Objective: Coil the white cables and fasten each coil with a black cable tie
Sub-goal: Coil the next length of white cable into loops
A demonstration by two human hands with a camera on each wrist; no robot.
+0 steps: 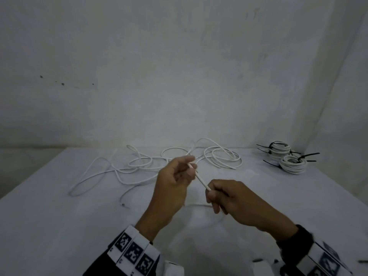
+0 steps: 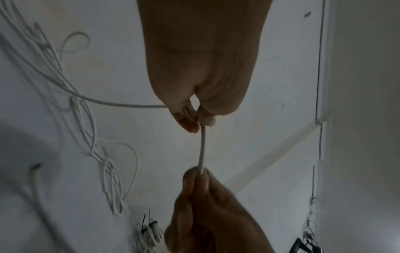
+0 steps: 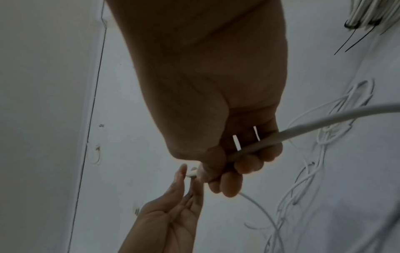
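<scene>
A short straight stretch of white cable (image 1: 201,179) runs between my two hands above the table. My left hand (image 1: 179,176) pinches its upper end between thumb and fingers, seen in the left wrist view as the cable (image 2: 202,147) leaving the left fingertips (image 2: 192,123). My right hand (image 1: 223,196) grips the lower part in curled fingers; in the right wrist view the cable (image 3: 303,130) passes through that fist. The rest of the loose white cable (image 1: 151,166) sprawls in loops across the table behind the hands.
Two finished white coils (image 1: 286,156) with black cable ties (image 1: 307,155) sit at the back right of the white table (image 1: 59,226). A free cable end (image 1: 122,204) lies left of my left hand. A pale wall rises behind.
</scene>
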